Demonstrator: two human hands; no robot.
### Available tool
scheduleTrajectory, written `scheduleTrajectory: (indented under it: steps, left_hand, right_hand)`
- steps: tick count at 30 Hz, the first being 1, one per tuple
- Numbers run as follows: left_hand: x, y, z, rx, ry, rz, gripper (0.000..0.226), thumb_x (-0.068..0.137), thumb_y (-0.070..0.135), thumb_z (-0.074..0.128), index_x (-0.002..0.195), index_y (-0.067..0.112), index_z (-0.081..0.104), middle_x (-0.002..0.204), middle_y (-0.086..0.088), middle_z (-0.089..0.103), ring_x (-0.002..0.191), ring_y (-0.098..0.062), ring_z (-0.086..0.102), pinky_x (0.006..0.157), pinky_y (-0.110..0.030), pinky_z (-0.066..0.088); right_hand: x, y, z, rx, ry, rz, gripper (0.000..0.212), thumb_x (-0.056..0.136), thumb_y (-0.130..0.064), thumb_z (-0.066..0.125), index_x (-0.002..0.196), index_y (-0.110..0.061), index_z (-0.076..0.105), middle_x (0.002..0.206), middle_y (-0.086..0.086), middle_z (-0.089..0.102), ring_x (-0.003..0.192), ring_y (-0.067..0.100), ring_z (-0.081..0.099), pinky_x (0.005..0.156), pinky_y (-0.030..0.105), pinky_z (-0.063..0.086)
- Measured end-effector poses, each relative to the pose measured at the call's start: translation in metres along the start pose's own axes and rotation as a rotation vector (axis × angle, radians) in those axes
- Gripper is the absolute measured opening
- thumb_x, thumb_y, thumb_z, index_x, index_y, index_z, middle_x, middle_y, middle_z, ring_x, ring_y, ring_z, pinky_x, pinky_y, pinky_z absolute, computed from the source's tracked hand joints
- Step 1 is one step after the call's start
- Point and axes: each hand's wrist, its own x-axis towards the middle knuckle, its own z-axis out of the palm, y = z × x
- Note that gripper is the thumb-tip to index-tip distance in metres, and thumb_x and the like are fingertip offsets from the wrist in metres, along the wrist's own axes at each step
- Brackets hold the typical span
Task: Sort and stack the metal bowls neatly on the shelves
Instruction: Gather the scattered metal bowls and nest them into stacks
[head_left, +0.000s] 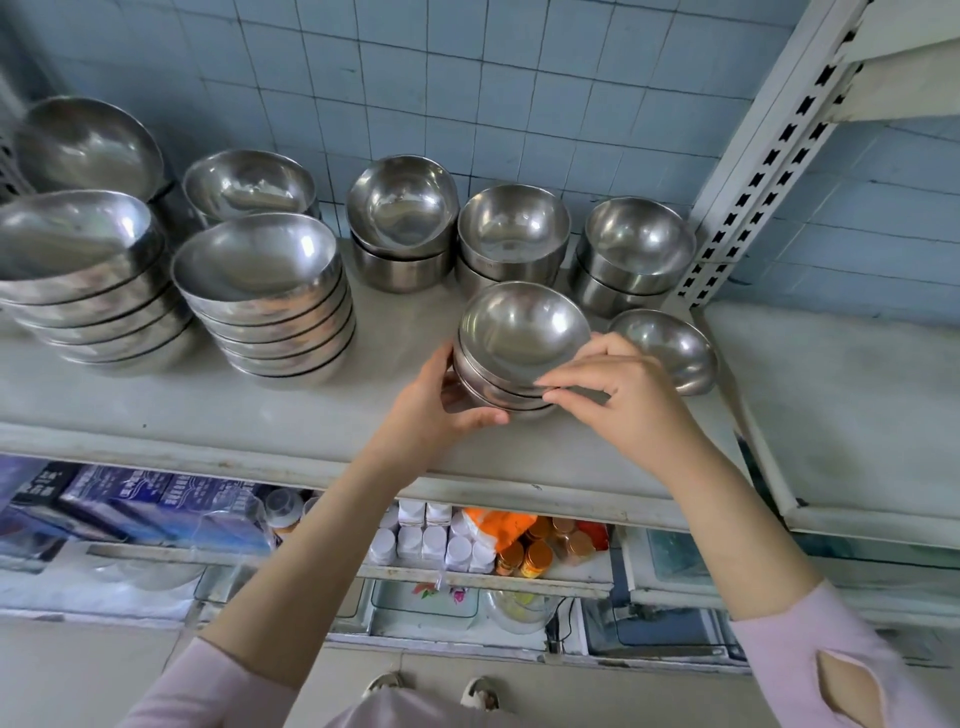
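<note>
A small stack of metal bowls (522, 332) sits near the front of the white shelf (322, 415). My left hand (441, 400) cups its left and lower side. My right hand (618, 389) pinches its right rim with the fingertips. A single shallow bowl (670, 348) lies just right of the stack. Behind stand three short stacks of deeper bowls (400, 213), (511, 228), (636, 244). Two tall stacks of wide bowls (260, 265), (78, 239) stand at the left, with more wide bowls (249, 182), (88, 145) behind them.
A white slotted upright (763, 156) bounds the shelf on the right, with another shelf board (852, 405) beyond it. Blue tiled wall runs behind. Lower shelves hold blue boxes (130, 504), white bottles (431, 540) and orange-lidded jars (535, 551). My feet show on the floor below.
</note>
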Motion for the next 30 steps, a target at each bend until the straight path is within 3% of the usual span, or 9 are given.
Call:
scheduleTrajectory:
  steps: [5,10,12,13,15,17,20,23,30]
  left_hand:
    - [0.001,0.0,0.0,-0.001,-0.004,0.016,0.089,0.058,0.032,0.088,0.135,0.018,0.046,0.12,0.003,0.068,0.11,-0.007,0.065,0.102,-0.031,0.049]
    - [0.001,0.0,0.001,-0.009,-0.003,0.027,0.088,0.062,0.022,0.088,0.138,0.017,0.044,0.12,0.004,0.067,0.11,-0.005,0.064,0.102,-0.029,0.049]
    - [0.001,0.0,0.001,-0.016,-0.014,0.044,0.088,0.064,0.018,0.087,0.139,0.017,0.041,0.122,0.004,0.066,0.111,-0.006,0.064,0.103,-0.033,0.048]
    - [0.001,-0.001,0.002,-0.018,-0.023,0.055,0.093,0.065,0.018,0.086,0.143,0.021,0.035,0.125,0.003,0.064,0.114,-0.007,0.063,0.105,-0.034,0.047]
    - [0.001,-0.003,0.002,-0.01,-0.041,0.06,0.114,0.067,0.024,0.082,0.151,0.035,0.006,0.133,0.003,0.058,0.121,-0.01,0.059,0.108,-0.034,0.043]
    - [0.0,-0.005,0.003,0.037,-0.053,0.046,0.12,0.066,0.037,0.081,0.145,0.048,-0.009,0.135,0.011,0.055,0.125,-0.008,0.056,0.112,-0.037,0.039]
    - [0.002,-0.006,0.002,0.027,-0.065,0.017,0.122,0.064,0.046,0.082,0.151,0.044,-0.004,0.135,0.017,0.054,0.125,-0.003,0.054,0.113,-0.04,0.037]
    - [0.004,-0.007,0.001,0.041,-0.084,0.026,0.119,0.069,0.045,0.083,0.155,0.033,0.002,0.141,0.01,0.053,0.128,-0.004,0.052,0.113,-0.042,0.037]
    - [0.003,-0.003,0.0,0.078,-0.078,0.037,0.118,0.068,0.052,0.082,0.155,0.033,0.005,0.144,0.008,0.051,0.13,-0.006,0.05,0.113,-0.043,0.037]
  right_hand:
    - [0.002,-0.002,-0.002,0.029,-0.002,-0.007,0.021,0.078,-0.008,0.079,0.097,-0.017,0.079,0.087,-0.004,0.069,0.09,0.006,0.056,0.098,0.003,0.033]
    - [0.003,0.002,0.002,0.071,-0.018,-0.019,0.023,0.078,-0.008,0.079,0.098,-0.018,0.079,0.088,-0.018,0.064,0.089,0.007,0.057,0.111,0.013,0.028]
    - [0.003,0.005,0.002,0.094,-0.024,-0.013,0.024,0.079,-0.009,0.079,0.1,-0.019,0.078,0.088,-0.011,0.065,0.089,0.008,0.059,0.114,0.016,0.027]
    - [0.003,0.006,0.002,0.107,-0.026,-0.009,0.024,0.079,-0.009,0.079,0.1,-0.02,0.077,0.089,-0.007,0.066,0.089,0.008,0.059,0.115,0.017,0.027]
    - [0.003,0.007,0.001,0.129,-0.028,0.004,0.025,0.079,-0.01,0.078,0.101,-0.022,0.077,0.09,-0.002,0.068,0.091,0.007,0.06,0.115,0.019,0.027]
    - [0.003,0.007,0.001,0.138,-0.029,0.003,0.026,0.08,-0.01,0.078,0.102,-0.023,0.076,0.09,-0.006,0.067,0.092,0.006,0.06,0.116,0.02,0.028]
    - [0.003,0.008,0.001,0.132,-0.041,-0.01,0.026,0.08,-0.011,0.078,0.103,-0.023,0.076,0.09,-0.008,0.066,0.091,0.006,0.06,0.117,0.024,0.028]
    - [0.005,0.01,0.0,0.105,-0.065,-0.009,0.027,0.08,-0.013,0.078,0.105,-0.024,0.075,0.094,0.002,0.066,0.092,0.003,0.06,0.119,0.028,0.028]
    - [0.004,0.013,0.001,0.116,-0.08,0.009,0.028,0.081,-0.015,0.078,0.105,-0.029,0.074,0.094,0.005,0.067,0.093,0.005,0.061,0.119,0.034,0.028]
